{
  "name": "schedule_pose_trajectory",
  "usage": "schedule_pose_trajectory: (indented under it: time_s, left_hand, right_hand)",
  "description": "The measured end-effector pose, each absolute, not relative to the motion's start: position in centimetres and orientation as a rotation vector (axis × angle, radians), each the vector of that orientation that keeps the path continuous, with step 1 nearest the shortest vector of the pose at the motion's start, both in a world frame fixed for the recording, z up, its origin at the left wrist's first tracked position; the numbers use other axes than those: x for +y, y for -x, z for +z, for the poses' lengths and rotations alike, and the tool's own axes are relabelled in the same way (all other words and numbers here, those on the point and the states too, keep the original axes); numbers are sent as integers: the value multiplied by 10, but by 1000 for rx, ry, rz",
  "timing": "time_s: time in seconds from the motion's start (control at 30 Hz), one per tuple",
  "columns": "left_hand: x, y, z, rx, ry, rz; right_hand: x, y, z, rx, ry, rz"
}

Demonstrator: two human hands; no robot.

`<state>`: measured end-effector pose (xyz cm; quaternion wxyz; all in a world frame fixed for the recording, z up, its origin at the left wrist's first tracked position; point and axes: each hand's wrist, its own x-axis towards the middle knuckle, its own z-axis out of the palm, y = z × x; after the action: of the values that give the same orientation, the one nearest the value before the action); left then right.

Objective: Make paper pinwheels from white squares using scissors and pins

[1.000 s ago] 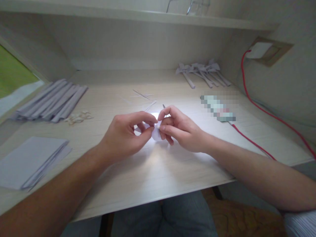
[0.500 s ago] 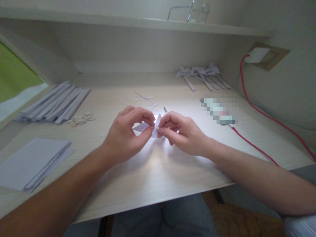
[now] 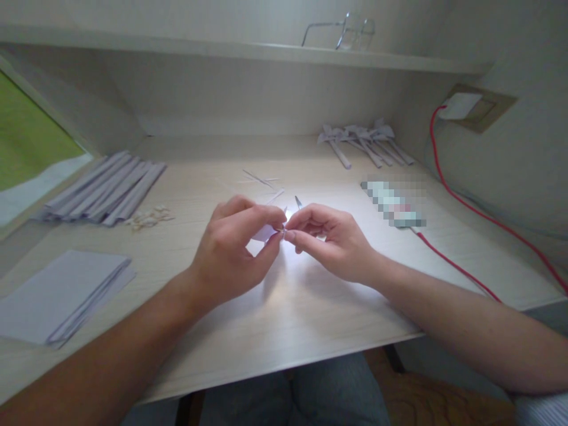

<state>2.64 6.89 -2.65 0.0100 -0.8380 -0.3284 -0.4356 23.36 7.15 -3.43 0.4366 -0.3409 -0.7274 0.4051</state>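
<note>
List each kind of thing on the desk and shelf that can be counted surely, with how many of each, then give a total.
Small folded paper piece, pinched by left hand and right hand: 1
Flat paper stack: 1
Row of rolled paper sticks: 1
Cluster of finished paper pinwheels: 1
Red cable: 1
Glasses on shelf: 1
Total: 6

Soft, fairly dim daylight is coming in from the window (image 3: 26,148) at the upper left of the frame. A bright patch of glare is washing out the desk (image 3: 284,296) at centre, just beneath the hands, which are casting faint shadows toward the lower edge. Wide-angle distortion is bending the shelf (image 3: 222,50) and the frame edges. Fine detail is reading soft throughout; a pixelated block is sitting right of centre.
</note>
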Motion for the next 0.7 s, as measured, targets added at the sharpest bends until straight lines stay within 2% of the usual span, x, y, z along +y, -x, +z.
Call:
schedule_pose_trajectory:
  time_s: [0.13,0.3,0.53,0.7]
  left_hand:
    - [70,-25,-26,-871,2609,-1330]
    - [65,-25,-23,-930,2570,-1443]
    - [73,-24,-29,-1534,2668,-1524]
    - [85,-23,-37,-1958,2884,-1309]
  right_hand:
    - [71,-232,-32,-1737,860,1056]
    - [72,-231,-30,-1621,829,1160]
    - [79,-234,-28,-1425,879,1116]
    - [80,-232,-30,-1388,860,1118]
